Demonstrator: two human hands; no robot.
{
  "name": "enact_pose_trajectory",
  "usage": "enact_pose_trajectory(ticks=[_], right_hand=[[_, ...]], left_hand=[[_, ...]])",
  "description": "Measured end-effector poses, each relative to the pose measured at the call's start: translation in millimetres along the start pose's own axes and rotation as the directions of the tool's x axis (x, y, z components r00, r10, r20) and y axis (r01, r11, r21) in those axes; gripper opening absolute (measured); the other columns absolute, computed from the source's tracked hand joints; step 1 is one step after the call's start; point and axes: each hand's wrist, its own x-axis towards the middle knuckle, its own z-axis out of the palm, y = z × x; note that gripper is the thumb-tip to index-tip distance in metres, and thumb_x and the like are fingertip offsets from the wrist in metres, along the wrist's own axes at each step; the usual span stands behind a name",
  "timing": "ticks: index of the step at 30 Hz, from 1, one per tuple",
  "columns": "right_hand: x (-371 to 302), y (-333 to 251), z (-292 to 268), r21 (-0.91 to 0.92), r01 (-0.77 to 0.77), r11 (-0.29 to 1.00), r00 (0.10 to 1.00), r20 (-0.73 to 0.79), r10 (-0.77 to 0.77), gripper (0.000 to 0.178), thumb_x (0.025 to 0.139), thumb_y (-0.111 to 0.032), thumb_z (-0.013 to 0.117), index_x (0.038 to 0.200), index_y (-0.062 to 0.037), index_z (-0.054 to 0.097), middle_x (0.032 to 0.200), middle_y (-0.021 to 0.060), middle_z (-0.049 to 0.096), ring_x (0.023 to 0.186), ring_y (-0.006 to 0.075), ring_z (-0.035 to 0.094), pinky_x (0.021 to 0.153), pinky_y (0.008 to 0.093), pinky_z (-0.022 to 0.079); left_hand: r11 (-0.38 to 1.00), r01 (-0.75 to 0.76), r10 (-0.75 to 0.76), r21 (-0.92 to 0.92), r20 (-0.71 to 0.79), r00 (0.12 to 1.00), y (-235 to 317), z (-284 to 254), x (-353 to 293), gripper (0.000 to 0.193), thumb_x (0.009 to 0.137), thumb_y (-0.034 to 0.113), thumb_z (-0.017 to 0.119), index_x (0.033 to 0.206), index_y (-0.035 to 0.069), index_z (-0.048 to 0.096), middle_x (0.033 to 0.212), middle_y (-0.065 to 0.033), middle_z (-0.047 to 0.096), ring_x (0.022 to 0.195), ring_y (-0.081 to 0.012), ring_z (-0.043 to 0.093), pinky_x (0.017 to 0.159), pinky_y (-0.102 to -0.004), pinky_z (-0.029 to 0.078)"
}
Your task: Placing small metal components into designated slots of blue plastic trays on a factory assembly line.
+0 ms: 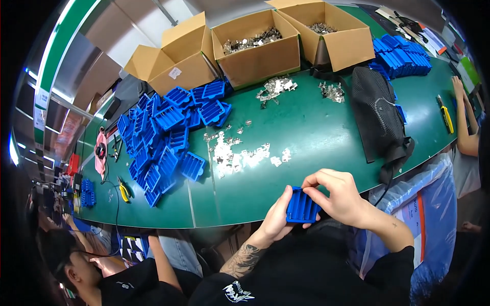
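A small blue plastic battery holder (302, 209) with several parallel slots is held above my lap, near the table's front edge. My left hand (277, 218) is closed around it, thumb along its left side and fingertips showing at the lower right. My right hand (337, 196) pinches at the holder's upper edge; whatever lies between thumb and fingers is hidden. Beyond my hands, small shiny metal clips (235, 157) lie scattered on the green table (301, 132). A heap of similar blue battery holders (168, 120) fills the table's left part.
Open cardboard boxes (258, 61) stand along the back, two showing metal pieces inside. A black mesh bag (380, 109) lies right of centre. Yellow-handled pliers (124, 191) rest at left, another pair (447, 117) at right. Co-workers sit at both sides; plastic-wrapped goods (434, 204) stand at my right.
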Motion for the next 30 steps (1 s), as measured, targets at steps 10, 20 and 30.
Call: enact_pose_trajectory(ticks=[10, 20, 30], right_hand=[[0.0, 8.7, 8.3, -0.053, 0.057, 0.997, 0.996, -0.064, -0.061, 0.01, 0.071, 0.0, 0.067, 0.079, -0.0009, 0.06, 0.072, 0.0095, 0.06, 0.064, 0.0221, 0.059, 0.056, 0.0298, 0.047], [7.6, 11.9, -2.4, 0.22, -0.144, 0.965, 0.986, 0.11, 0.122, 0.011, 0.074, -0.003, 0.066, 0.084, -0.0006, 0.062, 0.077, 0.0083, 0.061, 0.07, 0.0181, 0.06, 0.064, 0.028, 0.047], [7.1, 23.0, 1.1, 0.189, -0.074, 0.979, 0.969, 0.247, 0.025, 0.015, 0.076, -0.006, 0.062, 0.09, -0.0015, 0.061, 0.082, 0.0097, 0.06, 0.075, 0.0212, 0.062, 0.066, 0.0297, 0.05]], left_hand=[[0.998, 0.007, -0.006, 0.058, -0.008, 1.0, -1.5, 2.1, 5.1, 0.058, 0.096, 0.047, 0.019, 0.109, -0.002, 0.046, 0.082, -0.0163, 0.061, 0.067, -0.0178, 0.059, 0.057, -0.0258, 0.046], [0.971, -0.021, 0.007, 0.239, 0.058, 0.998, 4.2, -2.5, 0.7, 0.059, 0.096, 0.048, 0.018, 0.11, -0.003, 0.046, 0.082, -0.0145, 0.062, 0.061, -0.0132, 0.056, 0.056, -0.0239, 0.045], [0.969, 0.002, -0.019, 0.245, 0.07, 0.997, -0.2, -15.2, 4.3, 0.057, 0.096, 0.045, 0.018, 0.116, -0.002, 0.044, 0.086, -0.0172, 0.062, 0.066, -0.0169, 0.059, 0.058, -0.0246, 0.046]])
